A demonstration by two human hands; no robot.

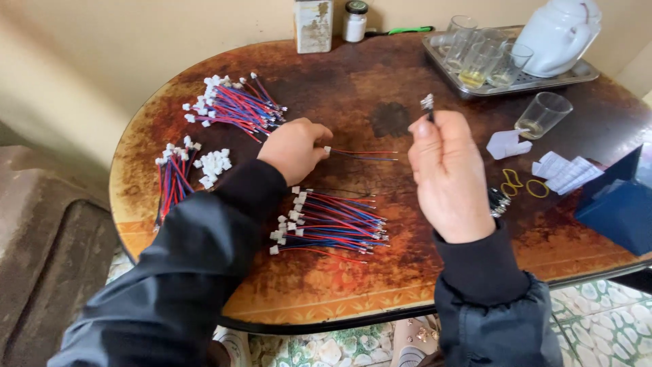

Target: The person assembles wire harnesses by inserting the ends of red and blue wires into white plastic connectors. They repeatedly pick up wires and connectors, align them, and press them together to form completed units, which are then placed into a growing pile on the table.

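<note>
1. Three heaps of wire leads lie sorted: one far-left bundle, one at the table's edge, one nearest pile. I judge much done, loose white connectors remaining.
2. The left hand pinches one red-and-blue lead flat on the table.
3. The right hand grips a small connector piece, raised.

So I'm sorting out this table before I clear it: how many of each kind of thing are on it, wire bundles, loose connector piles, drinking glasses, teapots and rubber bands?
Wire bundles: 3
Loose white connector piles: 1
Drinking glasses: 5, though those crowded on the tray overlap
Teapots: 1
Yellow rubber bands: 2
Total: 12
</note>
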